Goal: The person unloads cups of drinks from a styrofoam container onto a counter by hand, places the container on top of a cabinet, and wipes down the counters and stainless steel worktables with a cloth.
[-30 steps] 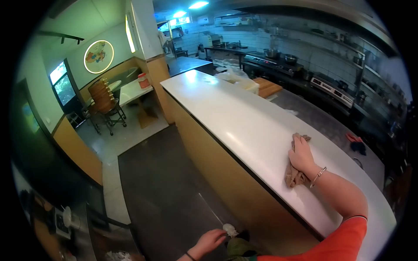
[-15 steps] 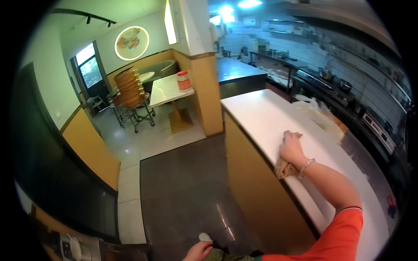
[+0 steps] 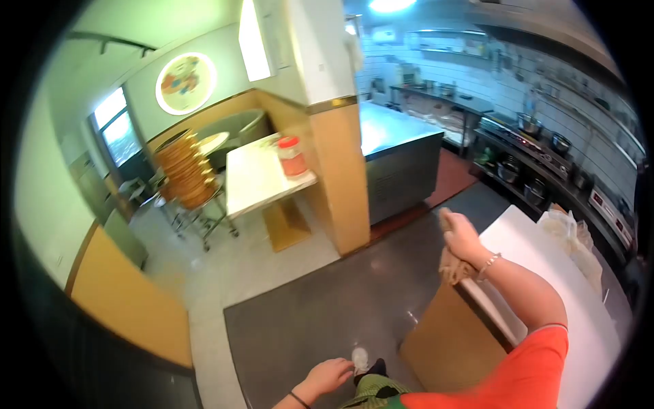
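Note:
My right hand (image 3: 463,237) is closed around a brown cloth (image 3: 455,268). The cloth hangs below the palm, at the near left corner of a white-topped counter (image 3: 572,293). Part of the bunched cloth is hidden under the fingers. A bracelet circles that wrist. Low in the view, my left hand (image 3: 328,375) hangs beside my body, fingers loosely stretched and holding nothing. Below it a white shoe (image 3: 360,360) shows on the dark floor.
Plastic bags (image 3: 572,235) lie along the counter's far side. Ahead stands a steel worktable (image 3: 402,160); a stove (image 3: 524,140) with pots runs along the right. A pillar (image 3: 337,170) adjoins a table (image 3: 252,177) with a red-lidded jar (image 3: 291,157). Stacked steamers (image 3: 185,170) stand on a wheeled stand.
The view has moved forward and turned. My right hand with the cloth has gone from the counter's top to its end edge. My left hand has come further into view.

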Action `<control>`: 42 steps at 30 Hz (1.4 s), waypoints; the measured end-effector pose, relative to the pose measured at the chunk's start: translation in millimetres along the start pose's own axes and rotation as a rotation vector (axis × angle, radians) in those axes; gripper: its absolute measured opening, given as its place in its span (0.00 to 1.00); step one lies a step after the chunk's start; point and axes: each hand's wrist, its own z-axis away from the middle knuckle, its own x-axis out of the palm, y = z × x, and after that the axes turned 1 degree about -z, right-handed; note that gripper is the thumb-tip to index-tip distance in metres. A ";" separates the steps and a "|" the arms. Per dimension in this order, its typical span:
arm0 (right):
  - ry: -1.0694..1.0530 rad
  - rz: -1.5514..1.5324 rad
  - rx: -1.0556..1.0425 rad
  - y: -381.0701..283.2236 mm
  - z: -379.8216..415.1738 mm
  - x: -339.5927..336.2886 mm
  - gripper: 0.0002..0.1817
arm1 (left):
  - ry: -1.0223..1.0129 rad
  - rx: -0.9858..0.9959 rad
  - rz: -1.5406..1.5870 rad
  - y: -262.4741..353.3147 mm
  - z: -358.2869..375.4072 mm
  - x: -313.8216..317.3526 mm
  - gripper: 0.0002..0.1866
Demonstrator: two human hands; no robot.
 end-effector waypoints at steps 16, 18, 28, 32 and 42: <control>-0.561 -0.591 -0.484 -34.8 -278.7 192.2 0.35 | 0.395 0.354 1.374 -148.1 -417.3 -183.9 0.40; -0.465 -0.523 -0.407 -5.9 -320.7 207.4 0.34 | 0.370 0.134 1.301 -165.2 -485.0 -203.0 0.39; 0.016 -0.480 0.060 194.1 -507.1 223.3 0.29 | 0.341 0.229 0.788 -195.5 -781.9 -251.8 0.26; -0.068 -0.547 -0.168 248.7 -641.7 264.6 0.29 | 0.813 -0.008 0.522 -217.9 -878.5 -265.7 0.24; -0.537 -0.202 -0.755 289.6 -780.4 436.7 0.25 | 0.902 -0.472 0.368 -257.6 -927.4 -285.5 0.28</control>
